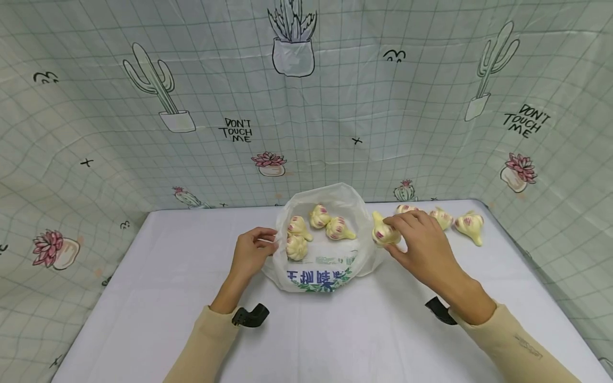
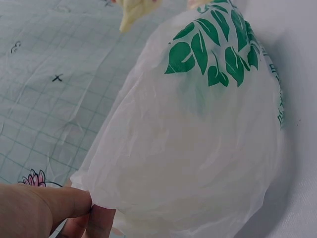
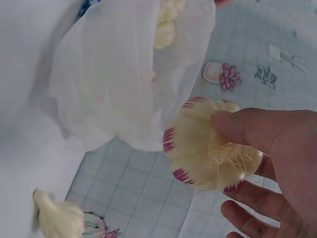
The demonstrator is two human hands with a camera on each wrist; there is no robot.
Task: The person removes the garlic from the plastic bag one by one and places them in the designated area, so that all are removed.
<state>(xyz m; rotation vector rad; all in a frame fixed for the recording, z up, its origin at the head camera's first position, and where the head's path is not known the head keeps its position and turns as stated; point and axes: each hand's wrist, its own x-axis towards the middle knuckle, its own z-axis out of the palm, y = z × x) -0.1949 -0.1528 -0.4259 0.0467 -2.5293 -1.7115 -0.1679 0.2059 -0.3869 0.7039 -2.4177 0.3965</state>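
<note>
A white plastic bag with blue characters and green leaf print lies with its mouth spread at mid-table. Several garlic bulbs are inside it. My left hand pinches the bag's left edge; in the left wrist view thumb and fingers grip the thin plastic. Just off the bag's right rim, my right hand holds a garlic bulb between thumb and fingers. Its root end faces the camera in the right wrist view, purple streaks around the side.
Three more garlic bulbs lie at the back right of the white table, one partly behind my right hand. A grid-patterned curtain with cactus drawings hangs behind and along both sides.
</note>
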